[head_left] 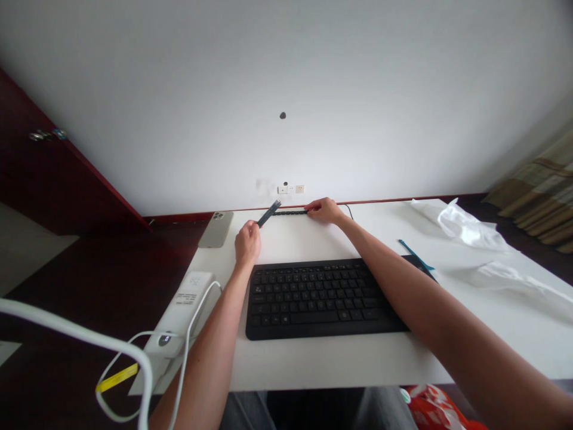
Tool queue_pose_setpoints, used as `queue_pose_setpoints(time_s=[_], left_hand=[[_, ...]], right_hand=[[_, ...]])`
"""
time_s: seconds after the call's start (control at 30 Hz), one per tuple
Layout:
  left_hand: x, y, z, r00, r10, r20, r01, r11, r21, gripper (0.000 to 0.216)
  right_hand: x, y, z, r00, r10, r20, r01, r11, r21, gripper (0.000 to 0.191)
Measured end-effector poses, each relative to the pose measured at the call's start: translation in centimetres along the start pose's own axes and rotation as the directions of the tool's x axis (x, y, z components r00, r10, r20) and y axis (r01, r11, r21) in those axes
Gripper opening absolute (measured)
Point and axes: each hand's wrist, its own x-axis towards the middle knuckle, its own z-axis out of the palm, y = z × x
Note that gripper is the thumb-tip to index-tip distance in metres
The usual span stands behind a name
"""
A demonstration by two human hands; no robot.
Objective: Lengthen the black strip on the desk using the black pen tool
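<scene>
My left hand (248, 243) is closed around the lower end of a slim dark stick-shaped item (269, 214). Its narrower tip points up and right; its exact kind is unclear. At the back edge of the white desk, my right hand (324, 211) has its fingers on the right end of a long, thin black strip (290, 212) with a row of segments, perhaps a multi-port hub. A thin black cable (350, 211) shows to the right of that hand. In front of both hands lies a black keyboard (313, 298), its right part covered by my right forearm.
A phone (216, 230) and a white power bank (187, 301) with a white cable (185, 352) lie on the left of the desk (331, 361). To the right are a blue strip (415, 254) and crumpled white plastic bags (470, 226). Wall sockets (290, 189) sit behind.
</scene>
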Motion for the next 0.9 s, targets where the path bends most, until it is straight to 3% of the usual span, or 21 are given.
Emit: queue_pose_setpoints(time_s=[0.77, 0.9], left_hand=[[0.3, -0.2, 0.1, 1.000, 0.012, -0.015, -0.012, 1.000, 0.012, 0.031], [0.3, -0.3, 0.1, 1.000, 0.016, -0.019, -0.015, 0.999, 0.032, 0.031]], right_hand=[[-0.3, 0.0, -0.1, 0.998, -0.029, -0.050, 0.030, 0.999, 0.015, 0.029], [-0.6, -1.4, -1.4, 0.983, -0.153, -0.105, 0.151, 0.988, -0.027, 0.023]])
